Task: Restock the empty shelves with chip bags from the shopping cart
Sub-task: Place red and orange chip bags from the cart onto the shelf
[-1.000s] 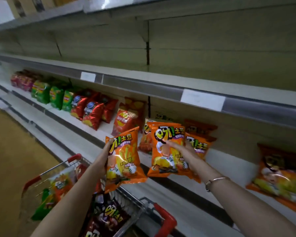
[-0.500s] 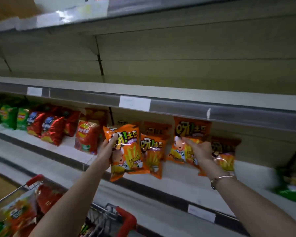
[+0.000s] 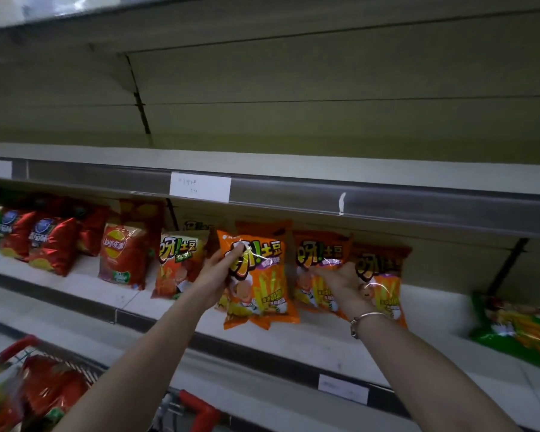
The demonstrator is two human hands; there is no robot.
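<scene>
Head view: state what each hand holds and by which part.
Left hand grips an orange chip bag by its upper left edge, thumb on the front. Right hand touches a second orange bag at mid-height; a grip cannot be told.

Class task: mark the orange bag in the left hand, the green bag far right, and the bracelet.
orange bag (image 3: 262,291): head view, front panel.
green bag (image 3: 518,335): head view, front face.
bracelet (image 3: 368,315): head view, metal band.

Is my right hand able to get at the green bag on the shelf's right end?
Probably not yet: the right hand holds an orange bag, though the shelf toward the green bag looks open.
</scene>
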